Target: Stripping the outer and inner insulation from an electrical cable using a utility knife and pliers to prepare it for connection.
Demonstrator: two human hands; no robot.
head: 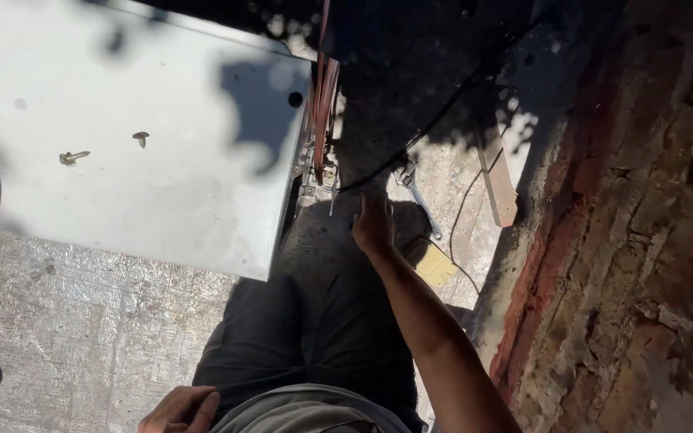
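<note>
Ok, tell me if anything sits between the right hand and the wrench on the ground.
Nothing visible does. The right hand reaches down beside the wrench, with only bare shaded ground between them.

The right hand [373, 224] reaches forward into deep shadow; its fingertips merge with the dark ground, so contact and finger spread cannot be determined. Just beyond the fingers, the copper tubes [324, 104] run up into blackness and their upper ends are hidden. To the right of the fingers, the adjustable wrench [420, 200] is partly shaded, and its jaw setting is too small to read. The left hand [180, 410] is cut off by the bottom edge; only the knuckles and curled fingers show, resting at the trouser leg. The white metal panel [138, 144] is cropped at the top edge.
</note>
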